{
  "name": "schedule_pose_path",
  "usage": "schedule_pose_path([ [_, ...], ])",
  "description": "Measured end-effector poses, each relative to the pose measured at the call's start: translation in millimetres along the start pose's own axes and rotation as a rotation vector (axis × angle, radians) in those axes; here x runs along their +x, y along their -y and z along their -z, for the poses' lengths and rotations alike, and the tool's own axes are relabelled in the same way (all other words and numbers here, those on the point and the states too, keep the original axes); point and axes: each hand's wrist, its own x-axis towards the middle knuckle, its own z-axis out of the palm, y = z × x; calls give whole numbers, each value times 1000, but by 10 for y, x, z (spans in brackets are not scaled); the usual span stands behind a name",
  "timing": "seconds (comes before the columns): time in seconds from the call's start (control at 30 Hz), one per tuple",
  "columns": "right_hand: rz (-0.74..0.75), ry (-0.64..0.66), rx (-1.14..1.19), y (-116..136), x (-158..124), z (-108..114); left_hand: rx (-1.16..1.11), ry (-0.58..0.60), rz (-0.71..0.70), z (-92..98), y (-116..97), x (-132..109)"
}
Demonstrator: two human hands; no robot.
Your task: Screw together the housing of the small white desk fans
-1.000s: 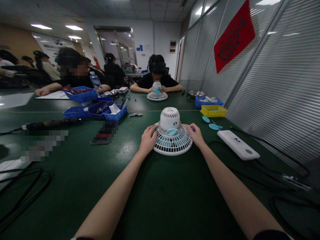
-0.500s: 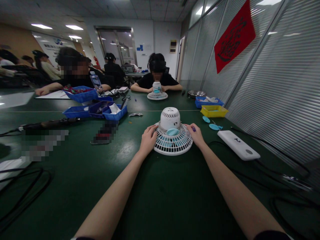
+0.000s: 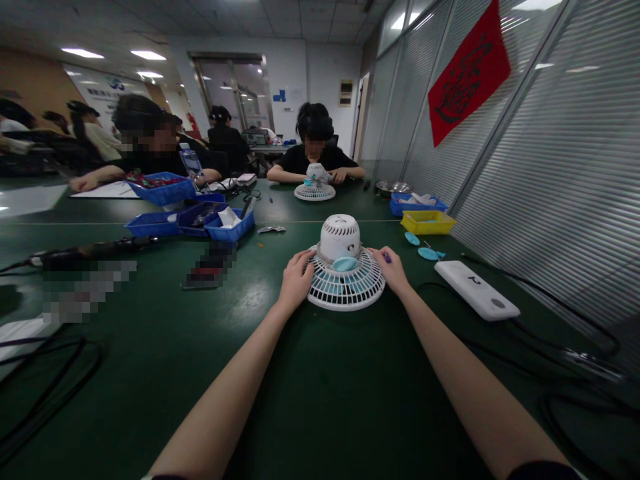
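A white fan head (image 3: 346,297) lies grille-down on the green table in front of me, its rounded motor housing (image 3: 340,235) pointing up. A light-blue round part (image 3: 345,265) sits at the near side of the housing, and blue blades show through the bars. My left hand (image 3: 297,280) grips the left edge of the grille with curled fingers. On the opposite edge, my right hand (image 3: 391,270) is closed around the rim. A small purple item (image 3: 387,257) shows at the right hand's fingers; what it is I cannot make out.
Right of the fan lie light-blue parts (image 3: 429,253), a white power bank (image 3: 477,291) with cables and a yellow tray (image 3: 429,222). Blue bins (image 3: 231,231) and a blurred-out dark item (image 3: 209,265) are at left. Across the table a person (image 3: 315,143) handles another fan (image 3: 315,192).
My hands and the fan in front of me stay still. Across the table, the other person's hands have shifted and the upper part of their fan has turned or tilted slightly.
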Motion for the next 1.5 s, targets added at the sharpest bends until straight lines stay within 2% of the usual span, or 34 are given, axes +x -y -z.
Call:
schedule_pose_path([
  [0.67,-26,36,4,12,-18,25,-15,-18,-5,-3,23,-7],
  [1.03,31,0,12,-45,20,-12,-10,-10,2,-4,37,0],
  [1.5,3,16,18,-27,3,4,-2,-12,-2,2,17,-6],
])
